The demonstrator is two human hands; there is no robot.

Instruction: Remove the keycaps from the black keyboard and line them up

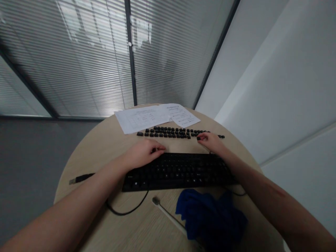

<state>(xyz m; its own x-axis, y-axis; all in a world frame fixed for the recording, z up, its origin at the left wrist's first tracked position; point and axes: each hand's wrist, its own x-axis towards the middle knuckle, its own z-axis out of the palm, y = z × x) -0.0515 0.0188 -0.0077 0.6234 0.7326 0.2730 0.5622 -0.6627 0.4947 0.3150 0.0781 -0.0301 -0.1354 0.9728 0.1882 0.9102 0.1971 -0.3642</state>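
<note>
A black keyboard lies across the round table in front of me. My left hand is over its far left corner, fingers curled and the tips close to the thumb; anything between them is too small to make out. Beyond the keyboard, my right hand pinches a small black keycap between thumb and fingers, just above the tabletop. Several loose black keycaps are laid out in rows behind the keyboard, and my right hand hides part of them.
Printed paper sheets lie at the table's far edge. A toothbrush and a crumpled blue cloth are at the near side. A black cable loops under my left forearm, beside a USB plug. A white wall stands at the right.
</note>
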